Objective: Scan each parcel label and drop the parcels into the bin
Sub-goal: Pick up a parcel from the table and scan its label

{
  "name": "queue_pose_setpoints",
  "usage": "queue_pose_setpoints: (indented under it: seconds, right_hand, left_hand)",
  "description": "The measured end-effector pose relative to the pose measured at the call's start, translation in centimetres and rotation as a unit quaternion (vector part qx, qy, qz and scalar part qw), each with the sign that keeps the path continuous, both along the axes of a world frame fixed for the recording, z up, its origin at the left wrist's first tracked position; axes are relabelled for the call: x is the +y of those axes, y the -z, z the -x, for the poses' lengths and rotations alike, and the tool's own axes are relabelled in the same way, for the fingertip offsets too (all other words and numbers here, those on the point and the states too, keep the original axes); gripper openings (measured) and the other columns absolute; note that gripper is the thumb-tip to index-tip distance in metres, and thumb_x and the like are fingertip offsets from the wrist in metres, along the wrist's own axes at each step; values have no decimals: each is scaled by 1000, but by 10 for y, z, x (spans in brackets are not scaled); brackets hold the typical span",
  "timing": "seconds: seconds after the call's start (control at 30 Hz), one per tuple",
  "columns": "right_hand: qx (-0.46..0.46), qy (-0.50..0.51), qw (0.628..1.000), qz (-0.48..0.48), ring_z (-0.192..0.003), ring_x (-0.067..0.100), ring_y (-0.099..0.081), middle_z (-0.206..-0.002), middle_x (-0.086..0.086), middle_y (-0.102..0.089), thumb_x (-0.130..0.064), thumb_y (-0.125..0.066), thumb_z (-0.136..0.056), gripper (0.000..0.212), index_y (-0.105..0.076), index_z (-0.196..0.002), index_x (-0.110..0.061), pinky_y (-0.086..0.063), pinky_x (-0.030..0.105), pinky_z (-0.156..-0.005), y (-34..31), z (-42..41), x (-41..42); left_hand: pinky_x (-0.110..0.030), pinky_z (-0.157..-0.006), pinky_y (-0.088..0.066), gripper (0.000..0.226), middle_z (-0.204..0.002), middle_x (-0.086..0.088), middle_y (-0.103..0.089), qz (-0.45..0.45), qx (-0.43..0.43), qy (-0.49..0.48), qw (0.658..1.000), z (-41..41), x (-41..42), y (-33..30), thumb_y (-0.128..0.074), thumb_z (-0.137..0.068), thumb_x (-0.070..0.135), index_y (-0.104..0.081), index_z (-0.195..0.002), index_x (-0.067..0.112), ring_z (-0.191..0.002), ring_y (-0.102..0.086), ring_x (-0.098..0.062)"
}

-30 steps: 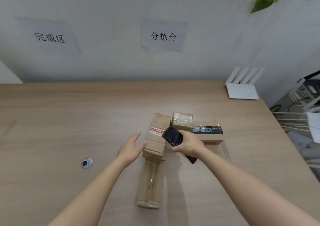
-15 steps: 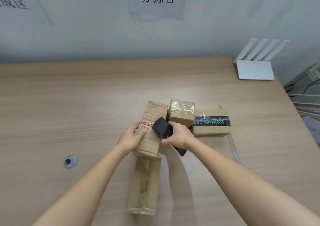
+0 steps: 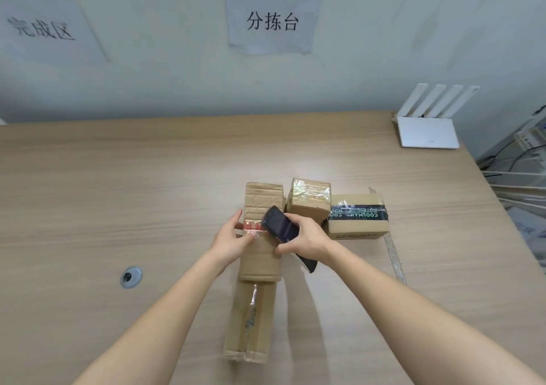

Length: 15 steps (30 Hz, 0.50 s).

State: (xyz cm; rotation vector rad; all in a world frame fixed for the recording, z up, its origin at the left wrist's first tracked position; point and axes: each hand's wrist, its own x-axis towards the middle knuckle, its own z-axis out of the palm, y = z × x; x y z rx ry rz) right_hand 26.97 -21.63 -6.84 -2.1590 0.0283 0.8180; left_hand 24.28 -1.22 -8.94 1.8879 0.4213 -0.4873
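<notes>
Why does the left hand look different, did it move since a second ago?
Yes. The left hand moved right onto the long parcel; it now grips the parcel's left edge near the red tape, where before it sat just beside it.

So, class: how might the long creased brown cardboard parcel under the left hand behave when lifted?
The long creased brown cardboard parcel probably flexes slightly: its top face is wrinkled. Its flat sides make rolling unlikely. The left hand grips one edge alone, suggesting it is fairly light.
</notes>
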Motion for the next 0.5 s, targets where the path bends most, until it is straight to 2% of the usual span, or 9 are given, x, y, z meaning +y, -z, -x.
queue_pose_setpoints:
  seconds: [0.07, 0.13, 0.23, 0.3, 0.4, 0.5]
  right_hand:
    - [-16, 7, 1000, -21, -109, 15, -65, -119, -5, -68, -27, -91, -64, 90, -53, -145, -25, -55, 32, -95, -22, 8, 0]
    - [-33, 19, 998, -41, -109, 16, -63, -115, -7, -66, -18, -88, -71, 76, -54, -138, -27, -54, 31, -95, -46, 14, -1]
    - [-56, 41, 995, -73, -97, 10, -63, -103, -13, -63, -12, -85, -76, 58, -55, -123, -27, -54, 27, -89, -83, 22, -2]
    - [-79, 50, 991, -96, -93, 11, -65, -102, -10, -66, -13, -83, -77, 48, -59, -118, -23, -54, 26, -85, -112, 29, -3]
    - [-101, 72, 985, -116, -96, 15, -68, -106, -2, -72, -28, -83, -74, 43, -65, -112, -21, -56, 31, -85, -145, 35, -2]
    - [-113, 89, 979, -145, -100, 17, -67, -111, 5, -72, -30, -81, -78, 37, -64, -110, -21, -56, 30, -77, -187, 47, -2]
  left_hand:
    - [-27, -89, -47, 61, -119, -3, -61, -1, -19, 3, 1000, 5, 0, -16, -64, -95, 15, -39, -149, 27, -103, -61, -19]
    - [-24, -83, -48, 52, -110, -1, -62, 1, -43, 2, 999, 9, -1, -38, -61, -96, 12, -47, -143, 31, -99, -60, -17]
    - [-27, -78, -48, 41, -102, -1, -61, 42, -53, -40, 997, 13, -4, -76, -58, -99, 20, -51, -136, 35, -99, -61, -17]
    - [-37, -86, -50, 39, -112, -6, -62, 77, -58, -73, 993, 19, -6, -108, -56, -100, 31, -49, -138, 36, -106, -62, -20]
    - [-46, -95, -49, 37, -118, 1, -63, 108, -72, -108, 986, 27, -8, -143, -54, -99, 42, -46, -135, 41, -109, -62, -20]
    - [-39, -82, -50, 31, -118, 7, -62, 146, -108, -125, 975, 42, -13, -187, -47, -101, 48, -46, -131, 38, -104, -61, -13]
